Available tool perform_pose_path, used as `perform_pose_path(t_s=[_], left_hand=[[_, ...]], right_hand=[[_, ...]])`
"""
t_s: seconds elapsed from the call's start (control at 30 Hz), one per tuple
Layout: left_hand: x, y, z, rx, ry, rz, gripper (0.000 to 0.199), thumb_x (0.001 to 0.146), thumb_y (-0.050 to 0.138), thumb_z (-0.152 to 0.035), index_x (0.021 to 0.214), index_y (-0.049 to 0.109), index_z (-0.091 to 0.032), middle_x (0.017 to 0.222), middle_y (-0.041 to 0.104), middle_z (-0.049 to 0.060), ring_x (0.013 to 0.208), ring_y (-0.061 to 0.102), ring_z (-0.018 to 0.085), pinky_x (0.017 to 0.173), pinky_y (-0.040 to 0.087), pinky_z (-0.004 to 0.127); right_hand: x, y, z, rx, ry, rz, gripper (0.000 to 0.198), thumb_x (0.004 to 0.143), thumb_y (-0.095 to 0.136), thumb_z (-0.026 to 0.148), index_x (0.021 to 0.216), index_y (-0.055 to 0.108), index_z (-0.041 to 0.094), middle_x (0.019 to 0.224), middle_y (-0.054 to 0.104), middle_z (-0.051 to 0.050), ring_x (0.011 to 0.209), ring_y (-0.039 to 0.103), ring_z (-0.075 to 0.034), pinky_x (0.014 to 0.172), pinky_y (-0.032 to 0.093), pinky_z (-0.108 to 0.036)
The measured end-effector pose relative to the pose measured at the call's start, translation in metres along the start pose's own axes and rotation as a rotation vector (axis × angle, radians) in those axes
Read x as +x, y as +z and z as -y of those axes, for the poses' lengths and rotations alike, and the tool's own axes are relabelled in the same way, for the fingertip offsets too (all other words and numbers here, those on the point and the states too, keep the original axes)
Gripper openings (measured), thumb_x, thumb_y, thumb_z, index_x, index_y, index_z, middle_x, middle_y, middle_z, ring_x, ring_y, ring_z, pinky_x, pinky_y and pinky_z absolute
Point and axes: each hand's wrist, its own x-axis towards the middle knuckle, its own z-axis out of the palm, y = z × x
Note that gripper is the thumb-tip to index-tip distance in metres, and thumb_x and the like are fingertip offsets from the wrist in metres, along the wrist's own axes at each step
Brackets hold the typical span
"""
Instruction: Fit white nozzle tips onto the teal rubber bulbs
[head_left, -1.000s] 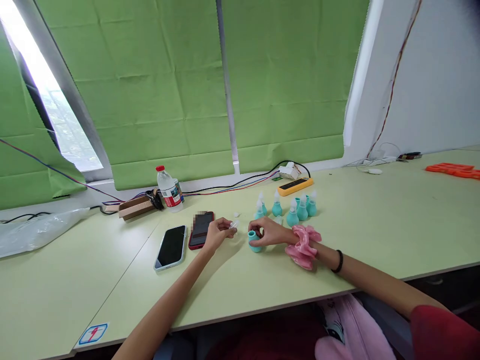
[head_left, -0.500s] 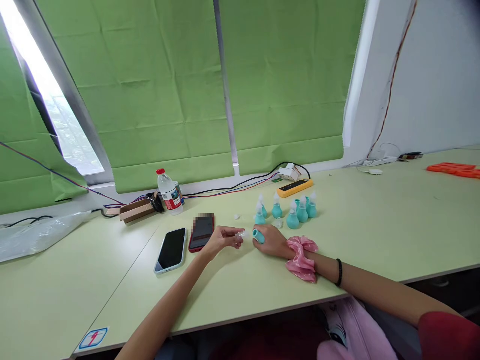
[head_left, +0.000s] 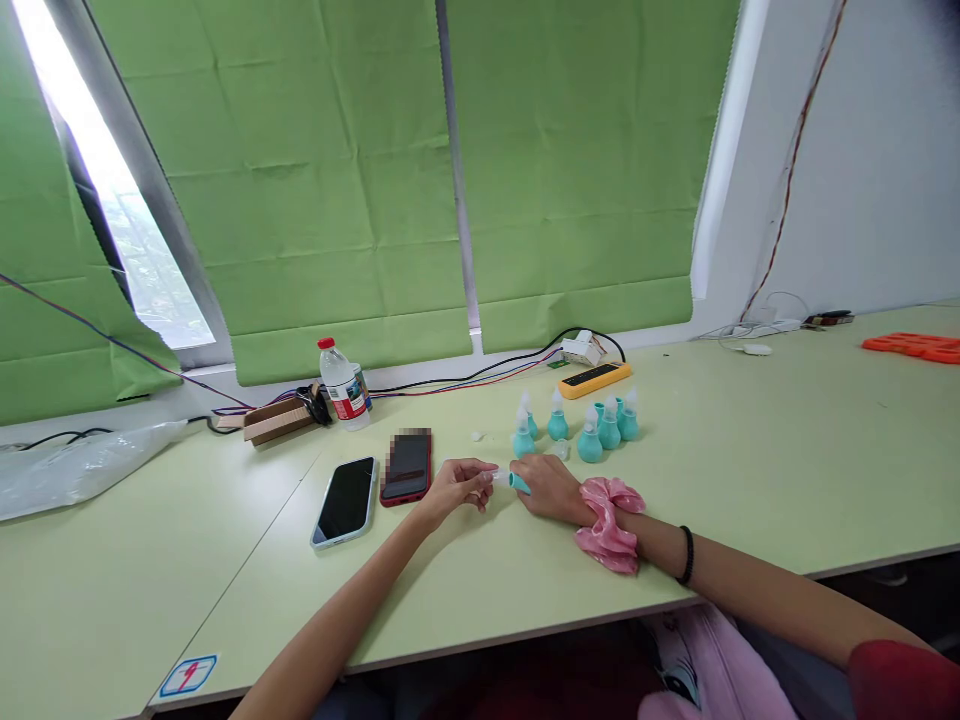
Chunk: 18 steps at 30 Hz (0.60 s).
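Note:
My left hand pinches a small clear plastic nozzle between thumb and fingers. In my right hand is a teal squeeze bulb, its open neck pointing left; the fingers wrap round it and hide most of its body. The nozzle's end meets the mouth of the neck; how far it sits inside cannot be made out. Just beyond my right hand stand several teal bulbs, most with clear tips upright on top. A loose clear piece lies between them, and a small whitish bit is farther left.
Two phones, one white-edged and one red-edged, lie left of my hands. Behind them are a bottle and an open cardboard box. A yellow power strip and cables run along the back. An orange object lies far right.
The nozzle and the teal bulb's neck, apart before, now meet end to end. My left hand has moved slightly right, and the view has shifted a little.

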Motion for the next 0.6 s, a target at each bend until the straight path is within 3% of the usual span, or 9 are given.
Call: perform_pose_path(t_s=[0.17, 0.43, 0.6], left_hand=[[0.000, 0.003, -0.001, 0.095, 0.008, 0.011, 0.046, 0.064, 0.059, -0.043, 0.091, 0.059, -0.007, 0.056, 0.051, 0.001, 0.044, 0.047, 0.008, 0.041, 0.041, 0.022], [0.000, 0.010, 0.005, 0.308, 0.086, -0.067, 0.038, 0.068, 0.055, -0.040, 0.089, 0.058, -0.008, 0.052, 0.049, -0.001, 0.040, 0.046, 0.007, 0.039, 0.041, 0.020], [-0.003, 0.014, 0.006, 0.344, 0.171, -0.104, 0.035, 0.070, 0.052, -0.038, 0.089, 0.059, -0.010, 0.056, 0.055, 0.001, 0.044, 0.051, 0.009, 0.045, 0.044, 0.021]], right_hand=[[-0.001, 0.002, 0.001, 0.034, -0.007, -0.013, 0.015, 0.062, 0.050, 0.010, 0.069, 0.053, 0.023, 0.068, 0.058, -0.010, 0.064, 0.052, -0.025, 0.051, 0.028, -0.033], [0.003, -0.003, 0.007, -0.188, -0.062, 0.076, 0.019, 0.062, 0.045, 0.007, 0.072, 0.056, 0.019, 0.071, 0.061, -0.012, 0.069, 0.052, -0.024, 0.051, 0.030, -0.031], [0.006, -0.013, 0.006, 0.058, -0.009, 0.145, 0.009, 0.064, 0.048, 0.018, 0.059, 0.055, 0.017, 0.057, 0.057, -0.005, 0.052, 0.049, -0.015, 0.047, 0.029, -0.025]])
